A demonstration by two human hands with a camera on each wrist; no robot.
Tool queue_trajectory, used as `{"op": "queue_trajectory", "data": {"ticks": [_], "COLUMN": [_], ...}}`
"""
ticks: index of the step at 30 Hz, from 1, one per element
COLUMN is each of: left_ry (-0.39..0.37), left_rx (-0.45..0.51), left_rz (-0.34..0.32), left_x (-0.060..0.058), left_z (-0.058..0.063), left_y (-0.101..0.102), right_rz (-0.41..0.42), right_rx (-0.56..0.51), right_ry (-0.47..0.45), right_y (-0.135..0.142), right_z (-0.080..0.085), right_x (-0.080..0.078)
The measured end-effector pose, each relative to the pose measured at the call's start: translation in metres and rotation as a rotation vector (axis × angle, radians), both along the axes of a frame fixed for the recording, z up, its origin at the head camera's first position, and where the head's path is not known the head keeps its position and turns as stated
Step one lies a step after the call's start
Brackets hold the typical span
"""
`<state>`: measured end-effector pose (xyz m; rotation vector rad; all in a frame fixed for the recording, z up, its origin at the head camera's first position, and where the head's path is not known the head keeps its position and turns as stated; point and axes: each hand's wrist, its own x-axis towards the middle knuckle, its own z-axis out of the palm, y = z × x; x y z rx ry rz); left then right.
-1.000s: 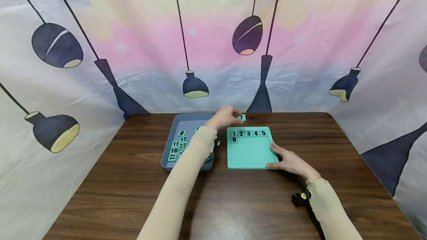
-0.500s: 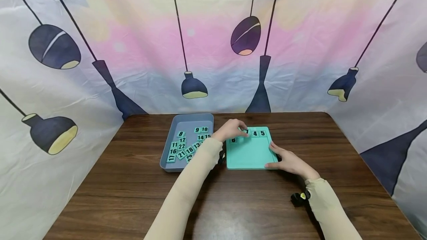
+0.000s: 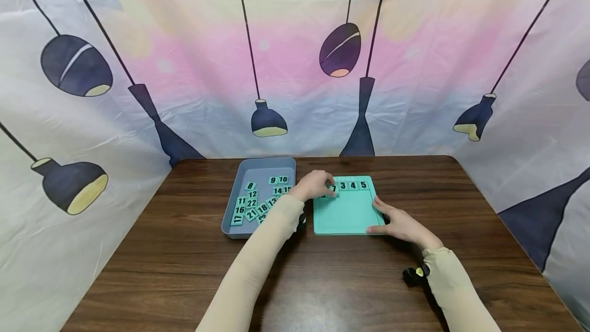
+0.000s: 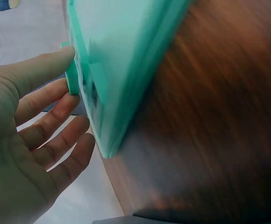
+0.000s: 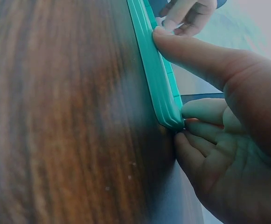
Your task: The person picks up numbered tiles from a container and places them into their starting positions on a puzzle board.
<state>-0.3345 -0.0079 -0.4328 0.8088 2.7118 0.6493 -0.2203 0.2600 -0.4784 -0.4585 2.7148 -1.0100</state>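
In the head view my left hand [image 3: 315, 185] pinches a green tile marked 7 [image 3: 334, 189] between thumb and fingers, over the upper left of the teal square board [image 3: 348, 214]. Edge-on in the left wrist view, that tile [image 4: 72, 77] stands just above the board's surface, with the other fingers spread loosely. Tiles 3, 4 and 5 [image 3: 363, 185] lie in the board's top row; my left hand mostly covers those to their left. My right hand [image 3: 407, 227] holds the board by its right side and near right corner, thumb and fingers against the rim [image 5: 156, 88].
Left of the board stands a grey-blue tray [image 3: 244, 168] with several loose number tiles, among them 8 [image 3: 250, 186], 9 [image 3: 273, 180] and 22 [image 3: 251, 203]. My left forearm crosses its near right corner. Behind the wooden table [image 3: 184, 250] hangs a lamp-patterned cloth [image 3: 295, 65].
My left hand has carried tile 7 from beyond the board's far edge toward me over the top row, then left and down to the second row. My right hand stays on the board.
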Motion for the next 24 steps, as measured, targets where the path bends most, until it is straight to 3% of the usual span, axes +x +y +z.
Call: {"op": "queue_trajectory", "data": {"ticks": [9,24], "left_ry": [0.073,0.096], "left_rx": [-0.068,-0.116], "left_rz": [-0.02,-0.018], "left_x": [0.0036,0.0042], "left_z": [-0.0065,-0.0093], "left_y": [-0.0018,0.0014], "right_rz": [-0.007,-0.007], "right_rx": [-0.01,-0.006], "right_ry": [-0.007,-0.01], "right_y": [-0.0014,0.0001], "right_z": [-0.0003,0.0009], "right_x": [0.0007,0.0]}}
